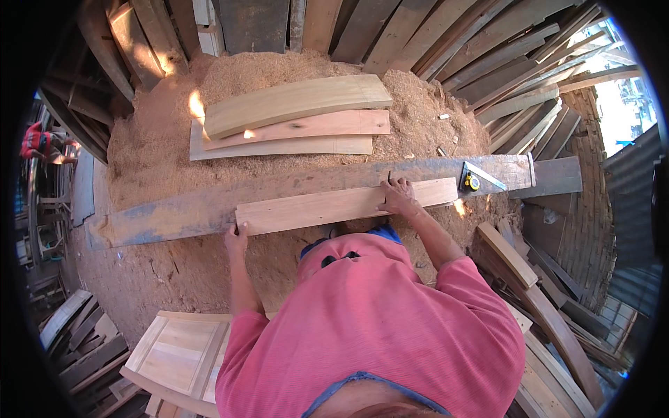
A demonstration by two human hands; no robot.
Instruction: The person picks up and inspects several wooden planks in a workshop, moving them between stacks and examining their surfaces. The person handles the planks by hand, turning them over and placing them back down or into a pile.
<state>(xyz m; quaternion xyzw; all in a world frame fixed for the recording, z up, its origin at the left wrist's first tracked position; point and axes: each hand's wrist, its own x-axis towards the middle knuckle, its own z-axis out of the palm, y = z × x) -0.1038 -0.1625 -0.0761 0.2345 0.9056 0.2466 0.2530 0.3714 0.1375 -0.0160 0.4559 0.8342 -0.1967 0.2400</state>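
A pale planed board [313, 211] lies in front of me, slightly tilted, along the near edge of a long, worn bench plank [174, 212]. My left hand [237, 239] grips its left end at the near corner, thumb on the face. Toward the board's right half, my right hand [399, 198] rests on top, its fingers closed. Out of those fingers pokes a short dark stick, apparently a pencil [389, 175]. Just past the board's right end sit a yellow and black tape measure [472, 182] and a metal try square [486, 175].
Beyond the bench, three cut boards [300, 104] are stacked on sawdust [157, 139]. Timber planks [390, 31] lean along the far side. A panelled wooden door piece [174, 355] is at lower left, and more lumber [536, 306] lies at lower right.
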